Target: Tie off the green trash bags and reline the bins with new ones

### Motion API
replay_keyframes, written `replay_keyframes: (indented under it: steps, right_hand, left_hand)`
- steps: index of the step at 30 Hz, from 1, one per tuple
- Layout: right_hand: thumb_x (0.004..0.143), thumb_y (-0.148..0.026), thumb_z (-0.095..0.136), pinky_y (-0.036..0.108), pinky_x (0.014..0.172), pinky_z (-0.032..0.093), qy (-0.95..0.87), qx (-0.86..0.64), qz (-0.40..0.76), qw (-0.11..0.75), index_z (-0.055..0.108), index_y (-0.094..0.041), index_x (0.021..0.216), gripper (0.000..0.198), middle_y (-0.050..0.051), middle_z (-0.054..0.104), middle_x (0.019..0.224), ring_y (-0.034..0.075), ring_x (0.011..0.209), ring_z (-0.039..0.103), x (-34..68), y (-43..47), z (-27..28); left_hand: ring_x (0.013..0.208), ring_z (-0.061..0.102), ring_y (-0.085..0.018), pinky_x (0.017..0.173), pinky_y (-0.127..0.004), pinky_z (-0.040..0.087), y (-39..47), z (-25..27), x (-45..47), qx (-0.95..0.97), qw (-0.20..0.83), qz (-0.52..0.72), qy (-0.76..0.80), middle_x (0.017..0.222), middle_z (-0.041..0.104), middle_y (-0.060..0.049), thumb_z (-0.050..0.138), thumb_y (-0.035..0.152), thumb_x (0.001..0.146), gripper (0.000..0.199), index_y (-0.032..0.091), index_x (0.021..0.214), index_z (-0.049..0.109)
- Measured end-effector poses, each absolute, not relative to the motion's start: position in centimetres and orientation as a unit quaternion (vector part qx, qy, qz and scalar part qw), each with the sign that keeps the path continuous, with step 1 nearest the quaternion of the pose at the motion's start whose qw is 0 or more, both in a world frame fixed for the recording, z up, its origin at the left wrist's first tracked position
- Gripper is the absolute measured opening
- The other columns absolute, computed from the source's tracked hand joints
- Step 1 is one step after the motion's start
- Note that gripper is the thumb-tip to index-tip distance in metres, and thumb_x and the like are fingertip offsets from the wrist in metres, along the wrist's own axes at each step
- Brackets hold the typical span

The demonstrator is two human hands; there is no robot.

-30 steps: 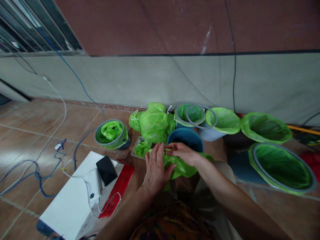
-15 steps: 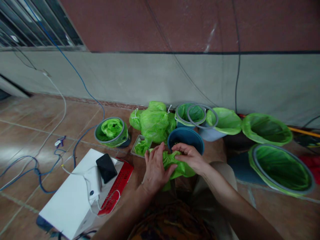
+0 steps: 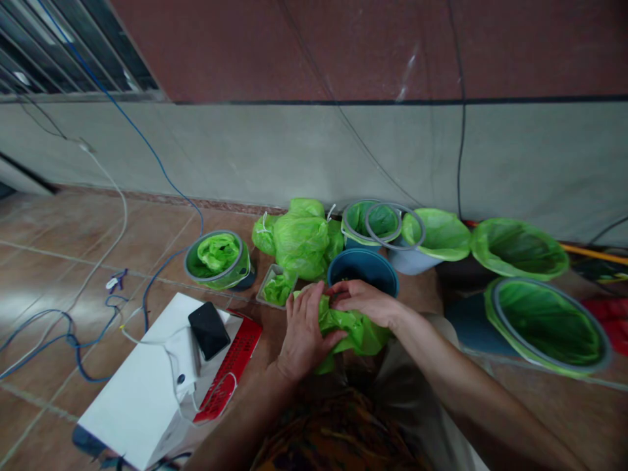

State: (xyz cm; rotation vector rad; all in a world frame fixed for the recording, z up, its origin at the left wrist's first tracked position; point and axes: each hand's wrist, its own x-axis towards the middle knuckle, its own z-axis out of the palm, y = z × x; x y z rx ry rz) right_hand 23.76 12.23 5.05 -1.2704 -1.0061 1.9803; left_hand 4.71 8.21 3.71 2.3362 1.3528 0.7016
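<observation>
A crumpled green plastic bag (image 3: pixel 350 327) is held between my two hands, low in front of my body. My left hand (image 3: pixel 310 330) grips its left side, thumb toward the middle. Curled over the bag's upper right edge, my right hand (image 3: pixel 366 302) has its fingertips partly hidden in the folds. Just beyond my hands stands a blue bin (image 3: pixel 363 255) without a liner, its inside dark. Left of it, a small tray (image 3: pixel 265 301) holds a green bag piece, and stuffed, tied green bags (image 3: pixel 301 235) lean behind.
Several green-lined bins stand right, including a near one tilted toward me (image 3: pixel 549 324). A loose grey ring (image 3: pixel 420 230) rests on two bins. At left are a lined bin (image 3: pixel 189 261), a white box (image 3: pixel 132 373) carrying a phone (image 3: pixel 209 330), and blue cables (image 3: pixel 78 356).
My right hand has curled further over the bag, and the bag bulges more on its right side. The whole view has shifted slightly.
</observation>
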Motion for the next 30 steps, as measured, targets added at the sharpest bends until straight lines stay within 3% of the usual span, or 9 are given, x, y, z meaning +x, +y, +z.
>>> replay_keyframes:
  steps: [5,12,17,19,22,26,30]
  right_hand:
    - [0.06,-0.017,0.073,0.026,0.065,0.045,-0.418,-0.501,0.691,0.312,0.067,-0.018,0.092,0.033,0.0,0.072,0.075,0.014,0.069,0.064,23.6,12.2,5.7]
    - [0.074,-0.03,0.066,0.029,0.068,0.045,-0.48,-0.539,0.556,0.413,0.062,-0.021,0.094,0.023,0.001,0.07,0.08,0.016,0.073,0.063,23.1,12.2,5.4]
    - [0.084,-0.043,0.068,0.037,0.087,0.051,-0.567,-0.509,0.537,0.362,0.059,-0.021,0.123,0.045,0.007,0.071,0.106,0.022,0.099,0.067,24.1,11.1,5.4]
    - [0.084,-0.039,0.071,0.043,0.1,0.048,-0.615,-0.518,0.463,0.372,0.055,-0.023,0.131,0.052,0.01,0.067,0.123,0.026,0.116,0.062,24.3,9.8,5.9]
    - [0.083,-0.03,0.071,0.046,0.11,0.043,-0.694,-0.52,0.324,0.378,0.06,-0.026,0.124,0.043,0.01,0.061,0.135,0.027,0.127,0.055,23.9,6.5,6.1]
    - [0.082,-0.017,0.066,0.046,0.105,0.048,-0.782,-0.481,0.224,0.327,0.063,-0.025,0.115,0.034,0.01,0.061,0.133,0.027,0.12,0.059,21.9,2.3,4.0]
    - [0.086,-0.01,0.056,0.046,0.1,0.051,-0.792,-0.477,0.103,0.366,0.065,-0.023,0.109,0.027,0.011,0.064,0.126,0.025,0.115,0.062,20.2,1.3,1.2]
  left_hand:
    - [0.135,0.049,-0.037,0.115,-0.063,0.03,8.2,3.9,4.4,0.833,0.184,0.227,0.47,0.145,0.053,-0.021,0.08,0.044,0.075,0.098,0.019,0.154,0.028]
    - [0.141,0.043,-0.039,0.116,-0.064,0.028,8.1,3.7,4.1,0.829,0.188,0.232,0.474,0.151,0.046,-0.022,0.079,0.045,0.075,0.104,0.02,0.157,0.021]
    - [0.14,0.044,-0.037,0.115,-0.061,0.031,8.4,4.0,3.6,0.83,0.185,0.251,0.463,0.151,0.047,-0.021,0.074,0.049,0.079,0.102,0.019,0.158,0.016]
    - [0.14,0.045,-0.036,0.114,-0.06,0.032,8.5,4.0,3.3,0.831,0.184,0.26,0.457,0.151,0.046,-0.022,0.07,0.05,0.083,0.099,0.019,0.158,0.014]
    - [0.139,0.046,-0.034,0.114,-0.057,0.033,8.6,3.9,2.9,0.829,0.188,0.273,0.451,0.148,0.049,-0.022,0.061,0.047,0.091,0.085,0.017,0.157,0.017]
    - [0.136,0.048,-0.031,0.113,-0.053,0.035,8.8,3.7,2.7,0.819,0.189,0.295,0.454,0.145,0.052,-0.021,0.052,0.041,0.096,0.066,0.016,0.152,0.027]
    - [0.135,0.049,-0.031,0.112,-0.053,0.037,8.9,3.8,2.8,0.819,0.182,0.305,0.45,0.143,0.053,-0.02,0.051,0.036,0.097,0.061,0.016,0.15,0.029]
